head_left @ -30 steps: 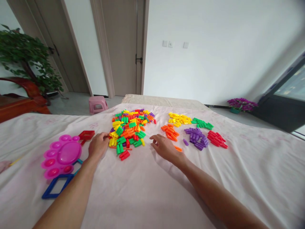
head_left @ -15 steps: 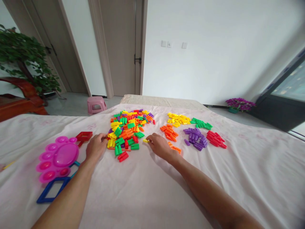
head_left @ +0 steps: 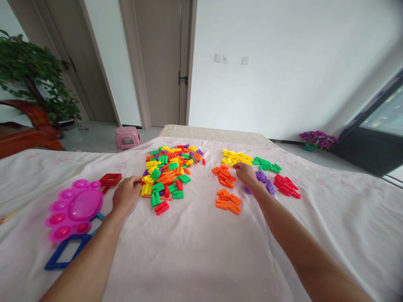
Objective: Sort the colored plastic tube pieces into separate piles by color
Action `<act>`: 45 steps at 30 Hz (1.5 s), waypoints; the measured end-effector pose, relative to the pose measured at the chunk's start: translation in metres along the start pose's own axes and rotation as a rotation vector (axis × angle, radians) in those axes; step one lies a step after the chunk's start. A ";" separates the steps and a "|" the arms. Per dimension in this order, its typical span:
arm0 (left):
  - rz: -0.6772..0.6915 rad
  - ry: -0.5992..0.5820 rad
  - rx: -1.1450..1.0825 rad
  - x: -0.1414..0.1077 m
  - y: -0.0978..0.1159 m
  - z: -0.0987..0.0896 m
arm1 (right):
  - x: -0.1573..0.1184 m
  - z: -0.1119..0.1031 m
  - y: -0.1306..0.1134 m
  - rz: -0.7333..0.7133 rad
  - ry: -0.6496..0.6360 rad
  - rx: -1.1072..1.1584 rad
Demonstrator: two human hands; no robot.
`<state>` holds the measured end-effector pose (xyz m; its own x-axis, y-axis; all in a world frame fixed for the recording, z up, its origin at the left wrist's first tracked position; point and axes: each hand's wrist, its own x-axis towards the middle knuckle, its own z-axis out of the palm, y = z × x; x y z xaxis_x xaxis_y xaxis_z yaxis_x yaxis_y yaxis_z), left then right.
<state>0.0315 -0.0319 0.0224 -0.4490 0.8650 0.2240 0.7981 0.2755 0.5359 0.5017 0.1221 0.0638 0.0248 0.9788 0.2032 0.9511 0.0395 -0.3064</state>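
The left forearm (head_left: 86, 251) enters from the bottom left and slants up and inward, low over the pale cloth (head_left: 176, 256). At its end the left hand (head_left: 126, 193) is turned palm inward, fingers bent toward the mixed pile of blocks (head_left: 170, 167), with the fingertips at the pile's left edge. Whether they pinch a block or merely rest against one I cannot tell. The pile holds red, orange, yellow, green and purple pieces and lies left of the middle of the cloth.

The right forearm (head_left: 292, 235) comes from the bottom right, longer in view, and reaches farther forward, angled up and to the left. The right hand (head_left: 246, 174) has its back upward, and its fingers point left and forward, drawn together at the near edge of the yellow blocks (head_left: 234, 157). I cannot tell whether a block is between its fingertips.

The hand and wrist partly cover the purple blocks (head_left: 267, 184). Green blocks (head_left: 267, 164) lie just right of the yellow ones, and red blocks (head_left: 287, 186) lie to the right of the purple. Left of the right hand is one group of orange blocks (head_left: 224, 175), with a second orange group (head_left: 228, 201) nearer the person.

Beside the left arm lie a pink tray (head_left: 85, 204) and a blue frame (head_left: 58, 265).
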 end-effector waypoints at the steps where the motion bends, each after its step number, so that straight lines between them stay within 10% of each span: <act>1: 0.001 0.001 -0.004 0.000 0.000 0.000 | 0.001 0.004 0.003 -0.020 -0.030 -0.011; 12: -0.003 0.004 -0.011 0.000 0.000 0.001 | 0.042 0.024 -0.004 -0.130 -0.070 -0.076; 28: 0.016 0.016 -0.034 0.002 -0.002 0.003 | 0.033 0.028 -0.033 -0.148 -0.079 -0.036; 45: -0.003 0.012 -0.035 0.000 0.001 0.001 | 0.000 0.038 -0.138 -0.393 -0.222 -0.312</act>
<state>0.0324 -0.0312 0.0223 -0.4561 0.8592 0.2319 0.7825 0.2630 0.5644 0.3586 0.1246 0.0710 -0.3844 0.9225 0.0350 0.9226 0.3826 0.0503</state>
